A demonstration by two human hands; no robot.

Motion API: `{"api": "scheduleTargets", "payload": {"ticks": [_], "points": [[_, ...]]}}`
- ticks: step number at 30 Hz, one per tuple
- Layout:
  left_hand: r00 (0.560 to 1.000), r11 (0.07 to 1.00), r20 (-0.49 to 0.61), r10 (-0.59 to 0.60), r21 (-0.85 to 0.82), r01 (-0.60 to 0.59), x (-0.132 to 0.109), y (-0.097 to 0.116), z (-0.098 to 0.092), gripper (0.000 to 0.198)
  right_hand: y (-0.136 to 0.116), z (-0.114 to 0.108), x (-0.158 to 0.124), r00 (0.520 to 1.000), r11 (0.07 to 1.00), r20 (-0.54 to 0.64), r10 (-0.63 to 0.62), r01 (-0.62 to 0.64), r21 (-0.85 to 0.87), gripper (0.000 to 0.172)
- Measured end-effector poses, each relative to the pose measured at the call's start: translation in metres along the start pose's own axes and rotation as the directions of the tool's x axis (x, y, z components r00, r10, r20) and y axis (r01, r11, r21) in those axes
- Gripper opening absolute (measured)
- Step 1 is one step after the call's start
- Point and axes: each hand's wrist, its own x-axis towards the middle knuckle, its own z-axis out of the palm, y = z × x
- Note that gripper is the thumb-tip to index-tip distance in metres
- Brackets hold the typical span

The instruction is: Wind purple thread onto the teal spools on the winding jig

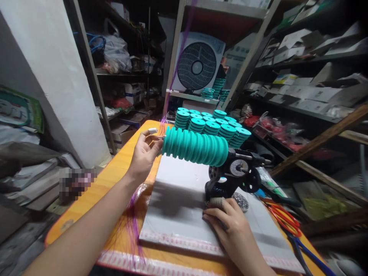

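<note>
A black winding machine (235, 172) stands on the orange desk (120, 168), on top of a pale grey sheet (178, 199). From the machine a long row of teal spools (195, 147) goes out to the left, packed side by side on one shaft and hanging free above the sheet.

The left hand (146, 149) is at the far end of this row, well to the left of the machine. Its thumb and forefinger are pressed together at the tip of the row and the other fingers are bent. A purple thread (169, 76) comes down from above to this same place, but I cannot tell if the pinch has the thread or the shaft tip.

The right hand (230, 222) is directly under the machine, on the near side. Its fingers are folded around the pale wrapped crank handle (215, 201), with the palm turned down toward the sheet.

Behind the machine stand many stacks of teal spools (212, 124). Left of the machine and nearer, loose purple thread strands (132, 214) lie on the desk beside the sheet. Right of the machine lie orange-handled scissors (284, 220), and nearer than those a blue-handled tool (310, 257). Far behind the machine, a white box fan (198, 65) sits on a shelf.
</note>
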Motion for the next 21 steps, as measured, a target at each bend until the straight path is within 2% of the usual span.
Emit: {"api": "scheduleTargets", "payload": {"ticks": [4, 7, 9, 11, 13, 15, 17, 21], "points": [[1.0, 1.0, 0.0, -0.002, 0.0, 0.002, -0.001, 0.001, 0.0, 0.042, -0.006, -0.002, 0.005, 0.997, 0.997, -0.03, -0.068, 0.067, -0.048, 0.011], [1.0, 1.0, -0.002, -0.003, 0.004, 0.003, -0.001, 0.001, 0.001, 0.042, -0.023, -0.022, 0.025, 0.99, 0.993, -0.104, -0.091, 0.098, 0.072, 0.013], [1.0, 1.0, -0.008, -0.005, 0.014, 0.005, -0.001, 0.002, 0.001, 0.042, -0.04, -0.043, 0.051, 0.978, 0.977, -0.168, -0.12, 0.146, 0.153, 0.011], [1.0, 1.0, -0.014, -0.005, 0.018, 0.006, -0.001, 0.002, 0.002, 0.043, -0.059, -0.062, 0.085, 0.936, 0.964, -0.291, -0.198, 0.239, 0.114, 0.011], [1.0, 1.0, -0.014, -0.011, 0.01, 0.011, -0.001, 0.003, 0.003, 0.044, -0.075, -0.075, 0.12, 0.888, 0.946, -0.352, -0.296, 0.323, 0.017, 0.013], [1.0, 1.0, -0.013, -0.014, 0.007, 0.014, -0.002, 0.004, 0.003, 0.044, -0.086, -0.077, 0.151, 0.861, 0.928, -0.356, -0.363, 0.369, -0.055, 0.014], [1.0, 1.0, -0.008, -0.015, 0.012, 0.015, -0.002, 0.005, 0.004, 0.044, -0.09, -0.072, 0.171, 0.859, 0.917, -0.322, -0.397, 0.384, -0.109, 0.014], [1.0, 1.0, -0.005, -0.013, 0.022, 0.013, -0.003, 0.006, 0.005, 0.044, -0.09, -0.06, 0.184, 0.863, 0.904, -0.274, -0.425, 0.387, -0.183, 0.013]]}}
